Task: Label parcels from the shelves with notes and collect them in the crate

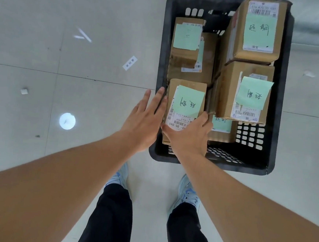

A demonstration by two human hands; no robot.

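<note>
1. The right hand (189,135) covers the near end of the front-left parcel (185,102), hiding part of its printed label and the code that ends "D5 065".
2. A low parcel (220,132) behind that hand shows only a strip; the writing on its green note (222,123) is mostly hidden by the parcel above.
3. The far rim of the crate (164,64) is cut off by the top edge.
4. The writing on the far-left note (186,37) is too faint to read.
5. Small scraps on the floor (101,68) are too small to identify.
</note>
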